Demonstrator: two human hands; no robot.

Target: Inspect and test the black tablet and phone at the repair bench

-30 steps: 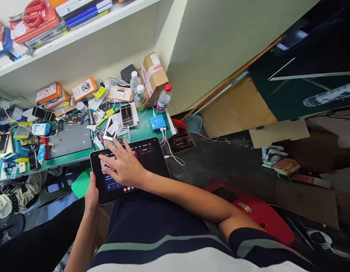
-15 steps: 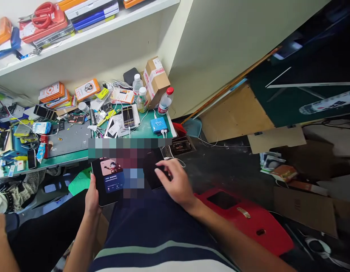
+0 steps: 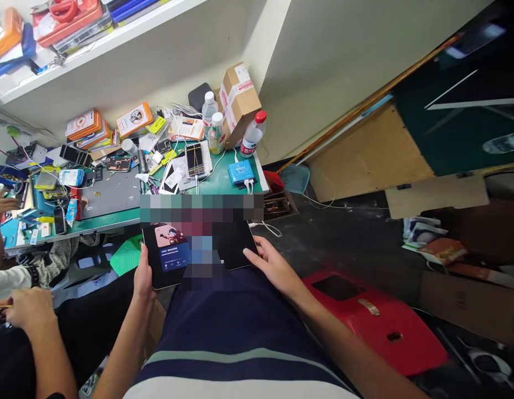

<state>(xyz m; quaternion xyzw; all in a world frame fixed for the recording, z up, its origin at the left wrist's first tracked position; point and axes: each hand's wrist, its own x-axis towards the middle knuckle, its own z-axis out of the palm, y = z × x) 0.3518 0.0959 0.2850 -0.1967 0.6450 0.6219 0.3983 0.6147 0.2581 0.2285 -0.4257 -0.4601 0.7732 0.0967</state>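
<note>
A black tablet (image 3: 235,249) with a lit screen rests on my lap, partly blurred out in the middle. My left hand (image 3: 142,279) grips its left edge, fingers wrapped round it. My right hand (image 3: 271,265) holds the right edge, thumb lying on the dark part of the screen. A white cable (image 3: 268,228) runs from the tablet's far right corner up to a blue charger box (image 3: 240,172) on the green bench (image 3: 115,217).
The bench carries phones, orange boxes, bottles (image 3: 254,133) and a cardboard box (image 3: 240,100). A red plastic stool (image 3: 377,321) stands at my right. Another person's hands (image 3: 28,307) work at the left. Books and cardboard lie on the dark floor.
My right hand left the middle of the screen, swept right and now holds the tablet's right edge. The screen shows a different page. Another person's hands have come into view at the left.
</note>
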